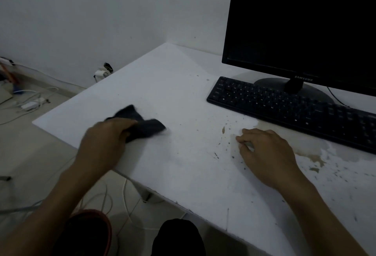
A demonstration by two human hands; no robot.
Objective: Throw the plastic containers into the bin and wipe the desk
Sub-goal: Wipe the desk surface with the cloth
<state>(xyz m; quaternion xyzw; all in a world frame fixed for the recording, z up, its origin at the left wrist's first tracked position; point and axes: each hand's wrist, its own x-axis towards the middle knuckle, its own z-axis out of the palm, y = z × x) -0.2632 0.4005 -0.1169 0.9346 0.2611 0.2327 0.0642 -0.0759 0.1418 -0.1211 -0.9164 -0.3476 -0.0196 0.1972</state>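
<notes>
Monitor (305, 21) marked SAMSUNG, dark cloth (140, 122) in left hand (103, 143).

A: Where does everything sit relative to the long black plastic keyboard (293, 111)?

B: On the flat white desk (183, 84); the black flat-screen monitor (305, 21) stands behind it; the crumpled dark cloth (140, 121) lies far left; the brownish stain patch (309, 143) lies just before it.

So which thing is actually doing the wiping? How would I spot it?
Start at the black monitor and keyboard, then cross the white desk toward its left corner. There the left hand grips a crumpled dark cloth, the only soft, shapeless thing on the desk.
</notes>
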